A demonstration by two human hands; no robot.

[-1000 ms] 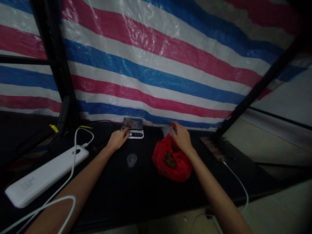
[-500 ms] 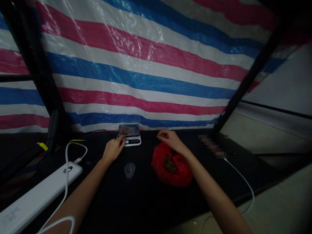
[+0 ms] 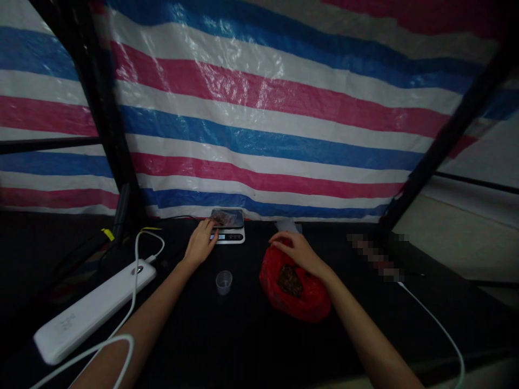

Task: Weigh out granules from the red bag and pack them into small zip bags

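Note:
My left hand (image 3: 201, 241) is at the left side of a small digital kitchen scale (image 3: 236, 237), thumb and fingers apart. Its fingertips reach a small clear plastic bag (image 3: 229, 219) of brownish bits lying on the scale's dark top. Whether they grip the bag, I cannot tell. Over the far rim of a red plastic bag (image 3: 270, 286) hovers my right hand (image 3: 298, 251), fingers curved and thumb apart, nothing visible between them. Dark brown, crumbly stuff (image 3: 290, 281) fills the open red bag. Between my forearms stands a small clear plastic cup (image 3: 224, 282).
A white power bank (image 3: 93, 310) with a white cable lies at left. Behind my right hand is a pale, clear plastic piece (image 3: 289, 226). A blurred-out object (image 3: 373, 256) with a cable lies at right. Striped plastic sheeting (image 3: 259, 129) hangs behind the black table, between dark frame posts.
My left fingers have moved from the scale's front edge up onto the small bag. My right hand has lowered slightly nearer the red bag, and a pale plastic piece shows behind it. The view has shifted.

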